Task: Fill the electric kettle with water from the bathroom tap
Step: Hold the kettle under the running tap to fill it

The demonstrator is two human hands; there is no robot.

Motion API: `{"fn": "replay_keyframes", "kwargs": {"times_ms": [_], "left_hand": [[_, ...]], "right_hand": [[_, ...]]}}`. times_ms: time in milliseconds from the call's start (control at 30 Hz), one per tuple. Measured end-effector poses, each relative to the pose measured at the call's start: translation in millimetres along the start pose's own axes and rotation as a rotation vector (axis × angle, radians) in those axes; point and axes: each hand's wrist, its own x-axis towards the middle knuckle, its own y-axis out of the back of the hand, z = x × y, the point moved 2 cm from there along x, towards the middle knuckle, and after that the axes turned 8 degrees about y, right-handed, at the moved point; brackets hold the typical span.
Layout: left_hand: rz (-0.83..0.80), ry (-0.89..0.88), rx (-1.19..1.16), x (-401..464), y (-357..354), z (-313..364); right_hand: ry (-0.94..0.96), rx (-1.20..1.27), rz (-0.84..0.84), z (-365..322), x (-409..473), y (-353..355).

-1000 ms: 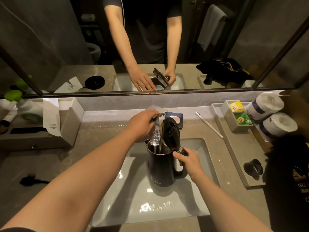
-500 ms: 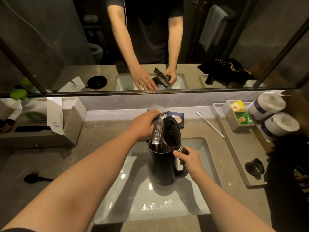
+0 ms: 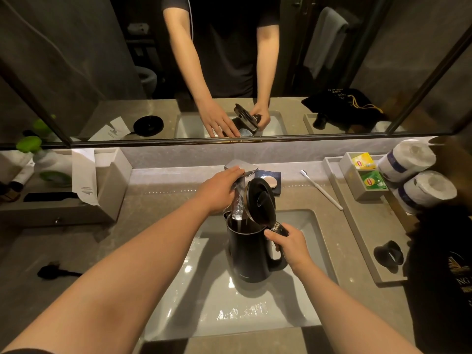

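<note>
Fingers [image 3: 274, 235] of the right hand [image 3: 291, 247] are clamped round the handle of the black kettle [image 3: 249, 254], holding it upright in the sink [image 3: 301, 297] so its mouth sits under the stream; the lid [image 3: 260, 204] stands open at 1 o'clock. The left hand [image 3: 217, 190], fingers together, rests flat on the tap [image 3: 241, 167] at 12 o'clock, probably to shut it off. Open basin lies toward 6 o'clock; the toothbrush [image 3: 321, 190] lies at 2 o'clock

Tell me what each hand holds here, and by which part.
The right hand holds the kettle by its handle. The left hand rests on the tap lever, gripping nothing else.
</note>
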Motion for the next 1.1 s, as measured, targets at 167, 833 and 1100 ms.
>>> {"fn": "replay_keyframes", "kwargs": {"times_ms": [167, 833, 1100], "left_hand": [[-0.003, 0.005, -0.006, 0.2, 0.1, 1.0], [-0.009, 0.014, 0.002, -3.0, 0.6, 0.5], [-0.014, 0.027, -0.016, -4.5, 0.1, 2.2]], "right_hand": [[-0.001, -0.002, 0.008, -0.3, 0.0, -0.5], [0.011, -0.005, 0.009, -0.8, -2.1, -2.6], [0.013, -0.014, 0.01, 0.4, -3.2, -1.9]]}}
